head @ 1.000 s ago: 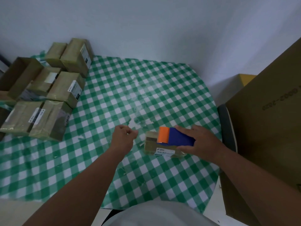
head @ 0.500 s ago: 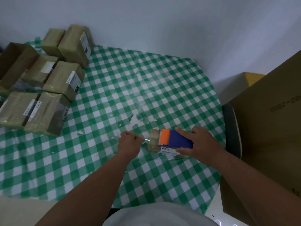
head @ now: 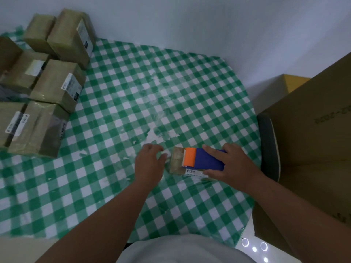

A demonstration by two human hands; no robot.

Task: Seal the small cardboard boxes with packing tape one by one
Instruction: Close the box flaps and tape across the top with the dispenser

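Observation:
A small cardboard box [head: 176,160] lies on the green checked tablecloth [head: 117,114], near the table's right front. A blue and orange tape dispenser [head: 204,159] rests on top of the box, and my right hand [head: 230,164] grips it from the right. My left hand [head: 149,164] is just left of the box, fingers curled and pinching at the clear tape end by the box's left face. The box's right half is hidden under the dispenser and my right hand.
Several taped cardboard boxes [head: 57,86] are stacked at the table's left and back left. A large brown carton [head: 313,141] stands to the right, beyond a dark chair edge [head: 268,145]. A white wall runs behind.
My left hand has closed in on the box's left end. My right hand still holds the dispenser on the box. The camera has tilted, shifting the scene slightly.

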